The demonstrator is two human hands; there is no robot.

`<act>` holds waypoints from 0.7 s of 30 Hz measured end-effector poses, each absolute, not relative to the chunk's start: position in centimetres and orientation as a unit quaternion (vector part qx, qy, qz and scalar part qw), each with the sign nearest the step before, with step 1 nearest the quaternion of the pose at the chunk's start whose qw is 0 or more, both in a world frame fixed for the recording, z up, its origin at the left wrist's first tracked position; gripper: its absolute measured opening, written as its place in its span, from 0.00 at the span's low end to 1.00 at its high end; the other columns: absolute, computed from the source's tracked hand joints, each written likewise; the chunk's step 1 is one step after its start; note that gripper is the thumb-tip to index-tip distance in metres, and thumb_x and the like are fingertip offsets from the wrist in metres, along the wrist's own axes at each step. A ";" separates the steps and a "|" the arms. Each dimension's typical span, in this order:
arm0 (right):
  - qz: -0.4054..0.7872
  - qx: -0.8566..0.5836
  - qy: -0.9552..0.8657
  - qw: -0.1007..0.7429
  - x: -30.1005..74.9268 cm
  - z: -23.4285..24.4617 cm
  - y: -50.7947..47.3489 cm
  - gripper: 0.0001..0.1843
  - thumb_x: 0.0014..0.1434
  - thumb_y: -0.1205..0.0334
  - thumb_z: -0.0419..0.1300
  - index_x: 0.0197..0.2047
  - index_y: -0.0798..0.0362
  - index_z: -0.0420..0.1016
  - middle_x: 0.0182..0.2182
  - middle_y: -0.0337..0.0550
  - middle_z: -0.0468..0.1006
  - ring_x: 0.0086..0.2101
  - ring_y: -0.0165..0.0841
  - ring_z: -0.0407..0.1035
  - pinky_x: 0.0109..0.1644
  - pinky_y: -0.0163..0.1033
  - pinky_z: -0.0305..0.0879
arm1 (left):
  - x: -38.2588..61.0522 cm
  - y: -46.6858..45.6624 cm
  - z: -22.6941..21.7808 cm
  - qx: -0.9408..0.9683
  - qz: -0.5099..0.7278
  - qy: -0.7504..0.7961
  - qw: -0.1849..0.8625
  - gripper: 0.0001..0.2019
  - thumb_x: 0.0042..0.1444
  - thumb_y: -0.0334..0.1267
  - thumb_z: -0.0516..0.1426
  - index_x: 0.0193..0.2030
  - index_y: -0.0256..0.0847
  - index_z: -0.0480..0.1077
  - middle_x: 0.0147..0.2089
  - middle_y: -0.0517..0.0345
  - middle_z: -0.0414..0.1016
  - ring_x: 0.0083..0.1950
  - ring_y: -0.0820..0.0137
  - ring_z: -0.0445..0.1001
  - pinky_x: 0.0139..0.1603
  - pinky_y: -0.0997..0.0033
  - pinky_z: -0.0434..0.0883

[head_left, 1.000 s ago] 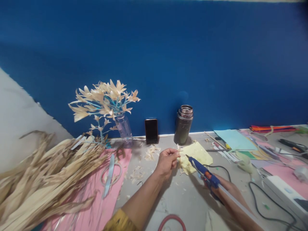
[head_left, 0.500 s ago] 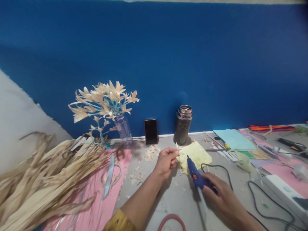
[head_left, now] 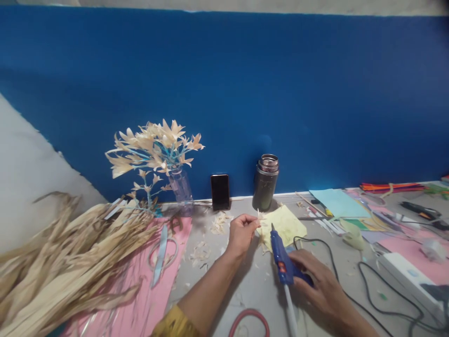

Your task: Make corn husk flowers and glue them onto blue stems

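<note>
Between the thumb and fingertips of my left hand [head_left: 242, 234] is pinched a small pale husk piece [head_left: 260, 214], partly hidden by the fingers. My right hand [head_left: 317, 281] is wrapped round the grip of a blue hot glue gun [head_left: 280, 257], its tip pointing away from me, right of the pinched piece and apart from it. A white glue stick [head_left: 290, 309] sticks out of the gun's rear. Under and behind the gun's tip lies a yellow paper sheet [head_left: 286, 222]. Small husk scraps [head_left: 220, 222] lie left of my left hand.
Dried corn husks [head_left: 70, 248] cover the left side, near scissors [head_left: 171, 255] on pink paper. Husk flowers [head_left: 157, 145] stand in a clear bottle [head_left: 181, 192]. A phone [head_left: 220, 192] and open flask [head_left: 265, 182] stand by the wall. At right, a cable [head_left: 329, 250] and power strip [head_left: 412, 281].
The glue gun has turned slightly more upright and moved a little left with my right hand. My left hand keeps its pinch almost in place. The view has shifted slightly.
</note>
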State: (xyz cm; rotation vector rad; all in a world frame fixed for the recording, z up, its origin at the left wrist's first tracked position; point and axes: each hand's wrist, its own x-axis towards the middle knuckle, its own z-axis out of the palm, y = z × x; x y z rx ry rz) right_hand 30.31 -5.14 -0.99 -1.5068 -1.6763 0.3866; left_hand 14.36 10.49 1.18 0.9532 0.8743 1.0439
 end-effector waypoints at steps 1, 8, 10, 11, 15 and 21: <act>0.158 -0.589 -0.672 0.419 30.2 -1.0 -5.2 0.19 0.62 0.48 0.59 0.49 0.50 0.80 0.43 0.51 0.82 0.42 0.44 0.76 0.44 0.43 0.74 | 14.4 10.5 1.2 0.424 0.462 0.390 0.674 0.11 0.37 0.37 0.70 0.24 0.36 0.74 0.14 0.67 0.63 0.16 0.81 0.54 0.18 0.77 0.47; 0.168 -0.586 -0.682 0.405 29.8 -1.2 -5.2 0.18 0.62 0.49 0.60 0.49 0.50 0.79 0.42 0.50 0.82 0.42 0.43 0.76 0.47 0.45 0.72 | 14.7 10.1 1.0 0.419 0.435 0.381 0.700 0.14 0.35 0.40 0.71 0.24 0.36 0.72 0.15 0.66 0.64 0.15 0.82 0.52 0.17 0.77 0.45; 0.171 -0.592 -0.682 0.394 29.8 -1.2 -5.1 0.18 0.62 0.50 0.60 0.50 0.50 0.78 0.43 0.50 0.82 0.43 0.44 0.76 0.47 0.45 0.72 | 14.6 10.1 1.0 0.414 0.428 0.376 0.710 0.15 0.36 0.41 0.71 0.24 0.36 0.72 0.16 0.66 0.65 0.15 0.83 0.51 0.17 0.77 0.45; 0.171 -0.598 -0.680 0.389 29.9 -1.3 -5.1 0.18 0.62 0.51 0.60 0.50 0.50 0.78 0.45 0.51 0.82 0.43 0.44 0.75 0.48 0.45 0.72 | 14.6 10.1 0.9 0.411 0.426 0.375 0.713 0.15 0.36 0.42 0.71 0.25 0.37 0.72 0.16 0.66 0.64 0.15 0.83 0.51 0.17 0.77 0.45; 0.167 -0.627 -0.665 0.369 30.1 -1.4 -5.1 0.17 0.64 0.51 0.58 0.51 0.50 0.78 0.48 0.51 0.81 0.46 0.45 0.75 0.50 0.46 0.71 | 14.4 10.2 1.0 0.404 0.422 0.371 0.722 0.16 0.36 0.42 0.71 0.25 0.37 0.72 0.14 0.69 0.60 0.14 0.83 0.50 0.18 0.77 0.43; 0.148 -0.658 -0.647 0.357 30.4 -1.3 -5.0 0.18 0.64 0.50 0.58 0.51 0.50 0.78 0.47 0.51 0.81 0.45 0.44 0.75 0.50 0.47 0.71 | 14.2 10.4 1.0 0.384 0.423 0.366 0.735 0.15 0.35 0.39 0.71 0.26 0.36 0.72 0.15 0.68 0.62 0.15 0.84 0.51 0.18 0.78 0.42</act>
